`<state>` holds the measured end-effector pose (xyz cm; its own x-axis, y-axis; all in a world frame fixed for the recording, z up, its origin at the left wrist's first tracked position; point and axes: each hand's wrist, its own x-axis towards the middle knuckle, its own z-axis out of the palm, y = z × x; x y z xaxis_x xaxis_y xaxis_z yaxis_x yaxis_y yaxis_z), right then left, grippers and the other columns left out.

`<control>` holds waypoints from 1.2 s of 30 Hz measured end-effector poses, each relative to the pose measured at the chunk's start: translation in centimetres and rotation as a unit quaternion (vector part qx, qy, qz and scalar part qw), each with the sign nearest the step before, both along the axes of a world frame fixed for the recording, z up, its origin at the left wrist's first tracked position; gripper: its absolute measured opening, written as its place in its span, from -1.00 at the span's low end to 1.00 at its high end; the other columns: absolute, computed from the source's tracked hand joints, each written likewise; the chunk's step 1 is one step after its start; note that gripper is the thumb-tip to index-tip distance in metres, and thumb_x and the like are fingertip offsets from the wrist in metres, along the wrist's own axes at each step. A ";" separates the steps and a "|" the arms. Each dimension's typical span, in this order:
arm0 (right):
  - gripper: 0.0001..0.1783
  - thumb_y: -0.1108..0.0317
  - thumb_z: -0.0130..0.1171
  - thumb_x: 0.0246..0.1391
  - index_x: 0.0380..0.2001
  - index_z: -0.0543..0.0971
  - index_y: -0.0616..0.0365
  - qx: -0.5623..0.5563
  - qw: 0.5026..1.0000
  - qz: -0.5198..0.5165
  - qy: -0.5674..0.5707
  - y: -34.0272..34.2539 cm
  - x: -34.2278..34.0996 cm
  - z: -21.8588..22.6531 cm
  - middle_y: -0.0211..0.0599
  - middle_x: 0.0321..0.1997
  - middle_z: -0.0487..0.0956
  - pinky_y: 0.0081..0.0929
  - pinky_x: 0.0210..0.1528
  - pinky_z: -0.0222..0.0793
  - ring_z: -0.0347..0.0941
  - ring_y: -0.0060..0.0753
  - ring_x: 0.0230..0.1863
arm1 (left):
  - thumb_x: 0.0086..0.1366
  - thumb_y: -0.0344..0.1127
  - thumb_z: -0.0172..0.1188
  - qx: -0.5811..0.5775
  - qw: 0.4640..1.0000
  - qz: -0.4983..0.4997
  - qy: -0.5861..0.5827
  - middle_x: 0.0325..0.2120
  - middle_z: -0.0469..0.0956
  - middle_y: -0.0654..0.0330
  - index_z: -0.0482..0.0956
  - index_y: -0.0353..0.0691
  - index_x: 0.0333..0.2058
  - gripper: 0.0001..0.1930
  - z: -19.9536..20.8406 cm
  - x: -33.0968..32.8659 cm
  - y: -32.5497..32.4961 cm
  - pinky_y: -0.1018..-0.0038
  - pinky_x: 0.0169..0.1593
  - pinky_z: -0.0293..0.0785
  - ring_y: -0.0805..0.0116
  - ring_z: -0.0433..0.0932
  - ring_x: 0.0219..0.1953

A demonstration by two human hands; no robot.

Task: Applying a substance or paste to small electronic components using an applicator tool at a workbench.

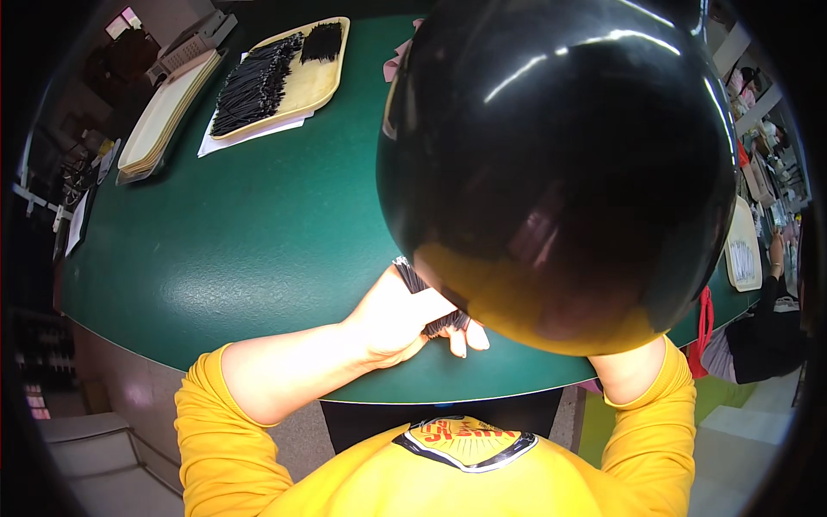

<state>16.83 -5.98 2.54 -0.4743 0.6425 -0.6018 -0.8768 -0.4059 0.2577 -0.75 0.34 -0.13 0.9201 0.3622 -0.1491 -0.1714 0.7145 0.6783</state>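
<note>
My left hand is closed round a bundle of thin black cables just above the near edge of the green table. Pale, shiny tips show at the bundle's upper left end, by the wrist side of the hand. Fingertips curl out below the bundle. A large glossy black dome, like a lamp shade, covers the space to the right. Behind it my right hand is hidden; only the right forearm comes out under its lower rim, so its grip does not show.
A cream tray with many black cables lies on white paper at the far left. Beside it are stacked empty trays. Another tray with pale strips sits at the far right, near another person's arm. A red strap hangs at the right edge.
</note>
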 end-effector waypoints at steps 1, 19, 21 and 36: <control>-0.69 0.27 0.12 -0.07 -0.28 0.40 0.23 0.016 1.000 -0.008 0.006 0.0 0.3 -0.3 -0.23 -0.33 0.44 -0.45 -0.22 0.29 0.35 -0.37 -0.32 | 0.14 -0.48 -0.06 0.002 1.000 -0.006 -0.003 -0.53 0.47 -0.03 0.40 -0.42 -0.33 -0.85 -0.1 0.0 0.0 0.52 -0.54 0.46 0.22 0.52 -0.53; -0.55 0.35 -0.18 0.11 0.10 0.13 0.10 0.291 0.945 -0.143 0.044 -0.2 1.0 -4.3 -0.24 0.01 0.30 -0.43 0.03 0.21 0.24 -0.40 0.00 | 0.18 -0.44 -0.08 0.026 0.999 -0.016 0.024 -0.51 0.49 -0.02 0.39 -0.43 -0.32 -0.84 -0.2 0.2 -0.1 0.52 -0.53 0.48 0.24 0.53 -0.51; -0.54 0.34 -0.17 0.11 0.10 0.12 0.09 0.301 0.946 -0.123 -0.020 -0.3 0.9 -4.2 -0.24 0.02 0.29 -0.41 0.03 0.21 0.24 -0.38 0.01 | 0.19 -0.43 -0.10 0.037 0.999 -0.004 0.017 -0.52 0.49 -0.01 0.40 -0.43 -0.33 -0.83 -0.1 0.3 -0.1 0.53 -0.52 0.48 0.26 0.53 -0.50; -0.53 0.42 -0.01 0.00 0.03 0.21 0.18 0.428 0.726 -0.052 -0.536 -0.2 -1.7 -1.0 -0.21 0.05 0.29 -0.38 0.05 0.19 0.23 -0.33 0.04 | 0.19 -0.31 -0.02 0.131 0.986 -0.019 0.099 -0.62 0.45 0.14 0.45 -0.31 -0.40 -0.83 1.9 -0.4 -0.9 0.71 -0.71 0.18 0.58 0.34 -0.72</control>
